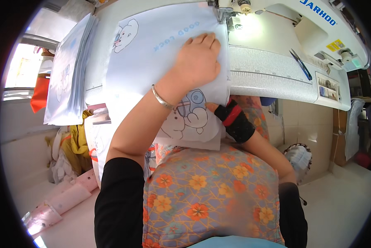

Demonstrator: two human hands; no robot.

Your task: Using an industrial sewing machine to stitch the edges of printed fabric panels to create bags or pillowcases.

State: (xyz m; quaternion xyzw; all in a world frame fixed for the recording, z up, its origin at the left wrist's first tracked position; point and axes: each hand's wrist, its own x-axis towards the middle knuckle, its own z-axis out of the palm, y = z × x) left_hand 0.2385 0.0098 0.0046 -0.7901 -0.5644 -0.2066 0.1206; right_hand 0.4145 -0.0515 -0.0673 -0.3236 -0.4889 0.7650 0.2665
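A white printed fabric panel (144,70) with cartoon puppies and pale blue lettering lies on the sewing machine bed and hangs over its front edge. My left hand (198,58) rests palm down on it, fingers laid toward the presser foot (221,17), close to the panel's right edge. Lower down, my right hand (212,107), in a black and red wrist cover (235,120), grips that same right edge near the bed's front. Its thumb is on top; the other fingers are hidden under the cloth. The panel's top right corner reaches the presser foot.
The white sewing machine (322,25) arches over the right, its lamp lit. Thread snips (301,64) lie on the bed by a ruler scale and a small parts recess (328,87). A stack of printed panels (69,70) hangs at the left. Yellow cloth (81,136) is below it.
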